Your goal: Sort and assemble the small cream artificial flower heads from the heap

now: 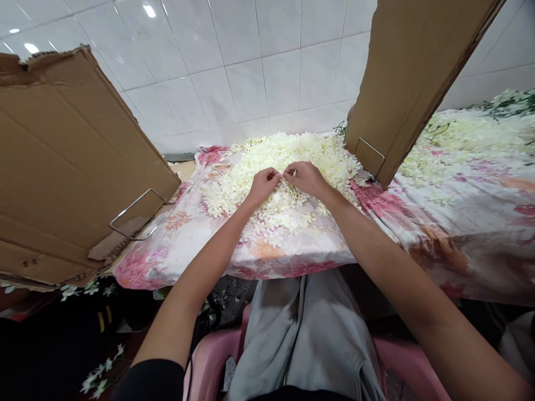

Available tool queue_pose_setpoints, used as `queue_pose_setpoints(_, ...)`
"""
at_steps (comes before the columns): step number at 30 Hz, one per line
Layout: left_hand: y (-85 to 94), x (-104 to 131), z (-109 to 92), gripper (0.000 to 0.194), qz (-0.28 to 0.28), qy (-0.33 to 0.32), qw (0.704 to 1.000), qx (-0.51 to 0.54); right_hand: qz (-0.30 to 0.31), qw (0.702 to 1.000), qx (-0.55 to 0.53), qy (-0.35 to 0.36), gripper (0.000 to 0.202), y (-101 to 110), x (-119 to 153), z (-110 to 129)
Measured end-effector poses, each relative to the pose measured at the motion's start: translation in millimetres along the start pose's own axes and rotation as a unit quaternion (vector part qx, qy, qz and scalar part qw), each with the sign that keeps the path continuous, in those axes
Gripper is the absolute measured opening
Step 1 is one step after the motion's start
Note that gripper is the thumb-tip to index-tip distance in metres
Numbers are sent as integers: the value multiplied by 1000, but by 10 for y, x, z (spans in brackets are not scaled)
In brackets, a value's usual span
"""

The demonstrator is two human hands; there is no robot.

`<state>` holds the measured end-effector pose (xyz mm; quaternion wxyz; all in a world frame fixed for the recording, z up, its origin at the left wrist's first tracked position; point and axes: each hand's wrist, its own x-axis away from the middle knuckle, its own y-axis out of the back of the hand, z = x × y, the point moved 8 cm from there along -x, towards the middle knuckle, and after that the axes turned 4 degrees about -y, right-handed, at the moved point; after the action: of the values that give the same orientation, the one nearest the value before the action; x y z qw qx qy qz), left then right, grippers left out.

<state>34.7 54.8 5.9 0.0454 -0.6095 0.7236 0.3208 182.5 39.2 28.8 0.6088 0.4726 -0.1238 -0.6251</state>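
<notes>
Two cardboard panels, left (75, 161) and upper right (409, 72), flank the cloth-covered desk (192, 231); the right one partly hides more blossoms (455, 142). White flowers (288, 150) heap at centre. Over them the left hand (266, 182) and right hand (305, 177) are pinched closed, nearly meeting; anything between the fingertips is too small to tell.

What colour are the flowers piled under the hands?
The flowers are creamy white; the head view shows it.
</notes>
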Motion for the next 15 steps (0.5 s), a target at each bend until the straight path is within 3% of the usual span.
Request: queue_pose_setpoints(15, -9, 0, -1, 19, 4, -1, 1000, 1, 9, 1000, 11, -13, 21, -21, 1, -15)
